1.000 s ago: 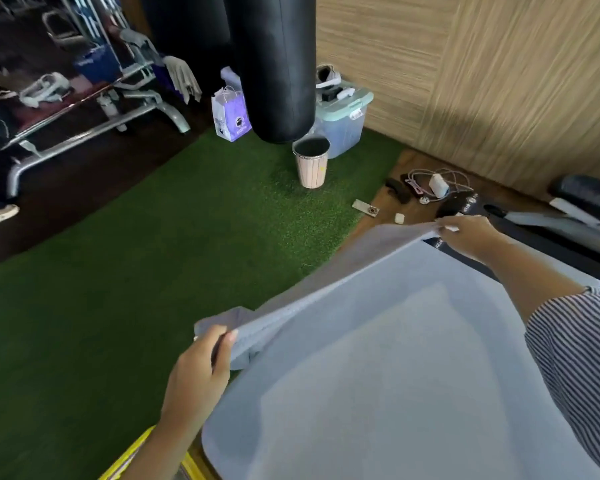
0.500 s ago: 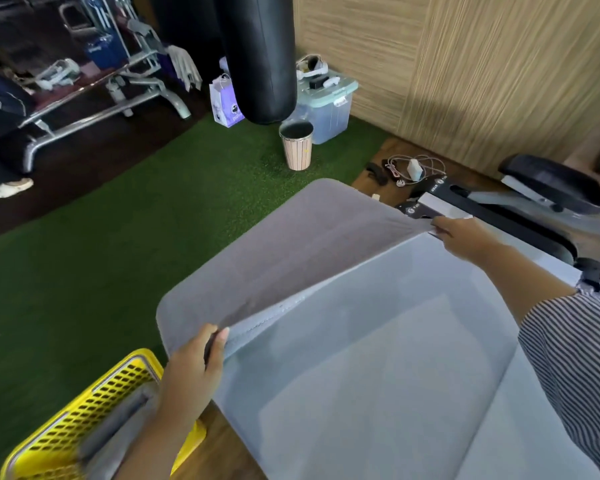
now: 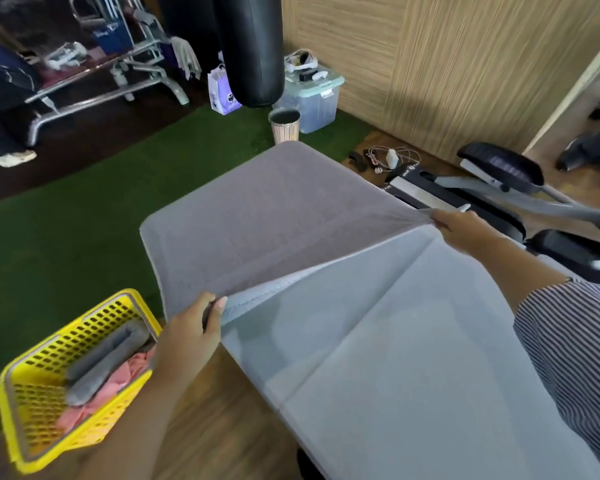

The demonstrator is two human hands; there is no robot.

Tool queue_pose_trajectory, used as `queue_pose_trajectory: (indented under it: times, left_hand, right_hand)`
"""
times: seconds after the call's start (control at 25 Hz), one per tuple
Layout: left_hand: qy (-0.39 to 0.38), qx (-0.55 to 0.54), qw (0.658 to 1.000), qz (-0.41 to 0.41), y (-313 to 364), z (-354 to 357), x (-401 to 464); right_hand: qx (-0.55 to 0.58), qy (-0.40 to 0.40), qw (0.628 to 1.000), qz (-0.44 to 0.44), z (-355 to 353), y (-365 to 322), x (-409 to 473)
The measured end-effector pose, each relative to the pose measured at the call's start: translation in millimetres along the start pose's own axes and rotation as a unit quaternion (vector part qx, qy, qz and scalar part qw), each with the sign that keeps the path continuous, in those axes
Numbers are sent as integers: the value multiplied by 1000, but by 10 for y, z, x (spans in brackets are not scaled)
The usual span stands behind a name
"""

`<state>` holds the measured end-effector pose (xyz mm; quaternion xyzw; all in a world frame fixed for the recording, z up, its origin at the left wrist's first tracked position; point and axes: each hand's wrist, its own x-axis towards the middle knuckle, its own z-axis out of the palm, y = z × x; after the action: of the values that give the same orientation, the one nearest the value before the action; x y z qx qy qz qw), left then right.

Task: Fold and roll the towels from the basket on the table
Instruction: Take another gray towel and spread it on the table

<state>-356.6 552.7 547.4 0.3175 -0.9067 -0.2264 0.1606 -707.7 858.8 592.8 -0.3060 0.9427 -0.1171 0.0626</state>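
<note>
A large grey towel (image 3: 274,216) is stretched out between the person's two hands, its soft, napped upper part hanging away from them with rounded far corners, while the paler, smoother-looking lower part slopes down toward their body and shows straight fold creases. The left hand (image 3: 187,336) pinches the towel's hemmed edge between thumb and curled fingers near the basket side. The right hand (image 3: 461,226) grips the opposite edge, fingers curled over the bunched cloth where it puckers into fine pleats; a striped sleeve (image 3: 568,341) covers that upper arm.

Just beside the left forearm sits a yellow plastic basket (image 3: 32,403), its walls perforated with rows of small slots. Inside it lie a rolled grey towel (image 3: 101,365) and a crumpled pink cloth (image 3: 111,393) under it. The basket rests on a wood-grain table (image 3: 215,427), which the held towel partly hides.

Beyond, green artificial turf (image 3: 66,237) covers the floor. A black, cylindrical punching bag (image 3: 253,46) hangs near a ribbed waste bin (image 3: 284,124), a clear lidded storage box (image 3: 312,95) and a purple paper bag (image 3: 224,90).
</note>
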Motion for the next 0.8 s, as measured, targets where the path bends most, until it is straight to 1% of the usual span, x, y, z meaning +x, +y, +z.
queue_pose_trajectory:
  times: [0.12, 0.24, 0.44, 0.56, 0.68, 0.8]
  left_hand:
    - [17, -11, 1000, -17, 272, -3, -441]
    - [26, -33, 999, -26, 585, 85, -844]
    - [2, -49, 999, 1, 1128, 353, -1480]
    - [-17, -49, 999, -7, 1442, 515, -1756]
    - [-16, -34, 999, -14, 1695, 623, -1961]
    - [-14, -43, 999, -21, 1821, 681, -2211]
  right_hand:
    - [-9, 9, 1000, -21, -85, 219, -375]
    - [-35, 4, 999, -15, -150, 559, -640]
    - [-63, 1, 998, -22, -301, 1266, -983]
    - [-75, 2, 997, -20, -364, 1682, -1206]
    - [-80, -2, 997, -9, -404, 1960, -1437]
    - [-88, 1, 996, -6, -384, 2193, -1766]
